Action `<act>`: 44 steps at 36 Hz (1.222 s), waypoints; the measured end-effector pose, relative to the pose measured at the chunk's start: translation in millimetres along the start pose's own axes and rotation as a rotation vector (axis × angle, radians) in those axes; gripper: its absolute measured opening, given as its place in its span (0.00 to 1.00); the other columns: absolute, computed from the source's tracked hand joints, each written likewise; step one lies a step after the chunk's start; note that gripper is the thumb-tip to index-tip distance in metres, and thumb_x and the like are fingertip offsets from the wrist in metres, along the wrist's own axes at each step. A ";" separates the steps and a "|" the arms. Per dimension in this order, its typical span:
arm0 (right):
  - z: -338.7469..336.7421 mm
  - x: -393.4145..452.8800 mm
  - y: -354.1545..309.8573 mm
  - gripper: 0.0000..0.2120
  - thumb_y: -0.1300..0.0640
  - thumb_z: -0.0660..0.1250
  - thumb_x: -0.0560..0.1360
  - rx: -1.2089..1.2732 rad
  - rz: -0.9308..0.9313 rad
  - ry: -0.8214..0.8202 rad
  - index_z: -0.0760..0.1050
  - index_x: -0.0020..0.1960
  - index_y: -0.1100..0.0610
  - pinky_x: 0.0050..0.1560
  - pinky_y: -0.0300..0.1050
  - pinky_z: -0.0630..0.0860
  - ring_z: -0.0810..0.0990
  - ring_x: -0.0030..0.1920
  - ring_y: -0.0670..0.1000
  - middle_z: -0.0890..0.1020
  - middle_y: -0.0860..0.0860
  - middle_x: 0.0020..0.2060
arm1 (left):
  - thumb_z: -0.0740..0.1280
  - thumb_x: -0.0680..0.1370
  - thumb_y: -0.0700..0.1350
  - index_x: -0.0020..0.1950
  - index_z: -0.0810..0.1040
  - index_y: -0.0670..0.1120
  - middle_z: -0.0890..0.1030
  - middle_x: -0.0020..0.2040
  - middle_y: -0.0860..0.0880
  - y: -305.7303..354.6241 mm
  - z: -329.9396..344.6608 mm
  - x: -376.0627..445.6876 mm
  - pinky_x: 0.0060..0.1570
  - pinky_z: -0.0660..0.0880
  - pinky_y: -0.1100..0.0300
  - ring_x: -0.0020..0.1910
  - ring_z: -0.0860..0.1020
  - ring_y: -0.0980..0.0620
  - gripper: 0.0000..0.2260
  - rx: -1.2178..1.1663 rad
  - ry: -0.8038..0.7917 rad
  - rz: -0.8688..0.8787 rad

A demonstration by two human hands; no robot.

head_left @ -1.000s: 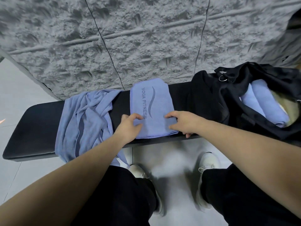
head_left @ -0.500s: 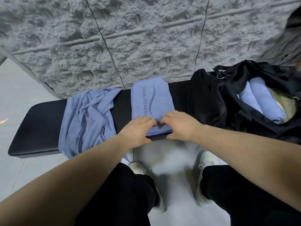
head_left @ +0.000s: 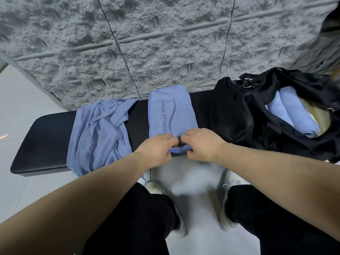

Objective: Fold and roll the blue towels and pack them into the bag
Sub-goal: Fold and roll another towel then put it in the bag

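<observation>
Both hands pinch the near edge of a folded blue towel on a black padded bench.
The left hand (head_left: 156,150) and right hand (head_left: 201,144) curl their fingers round the folded blue "YOGA FITNESS" towel (head_left: 172,111), lying on the black padded bench (head_left: 46,140); its near hem sits under the fingertips.

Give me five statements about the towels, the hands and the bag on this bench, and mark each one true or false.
1. Both hands grip the near edge of the folded towel. True: the left hand and the right hand hold it side by side.
2. The folded towel is plain. False: it is printed YOGA FITNESS.
3. The crumpled towel lies to the left of the folded one on the bench. True.
4. The black bag is zipped shut. False: it gapes open.
5. No towel is packed yet. False: rolled towels already lie inside the bag.
</observation>
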State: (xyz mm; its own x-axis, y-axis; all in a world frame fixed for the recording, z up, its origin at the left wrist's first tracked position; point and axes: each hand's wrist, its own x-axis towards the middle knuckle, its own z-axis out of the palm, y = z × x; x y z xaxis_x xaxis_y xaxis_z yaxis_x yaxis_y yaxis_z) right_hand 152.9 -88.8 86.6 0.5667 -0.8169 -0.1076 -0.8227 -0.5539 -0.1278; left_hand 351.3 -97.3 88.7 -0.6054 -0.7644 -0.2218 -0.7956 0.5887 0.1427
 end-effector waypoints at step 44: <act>-6.9 -0.1 27.3 0.09 0.57 0.63 0.77 0.529 0.298 -0.031 0.77 0.52 0.45 0.45 0.44 0.76 0.77 0.43 0.51 0.80 0.46 0.45 | 0.59 0.78 0.35 0.54 0.74 0.50 0.70 0.51 0.60 -32.2 13.7 -2.5 0.48 0.70 0.57 0.45 0.70 0.54 0.12 -0.330 0.131 -0.053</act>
State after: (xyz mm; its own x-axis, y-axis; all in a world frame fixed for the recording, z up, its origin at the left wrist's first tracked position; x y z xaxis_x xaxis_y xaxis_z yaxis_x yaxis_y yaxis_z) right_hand 130.1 -104.9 90.0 0.3231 -0.9148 -0.2422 -0.8167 -0.1403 -0.5598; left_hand 378.7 -110.7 71.4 -0.5440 -0.8312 -0.1145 -0.7767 0.4473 0.4434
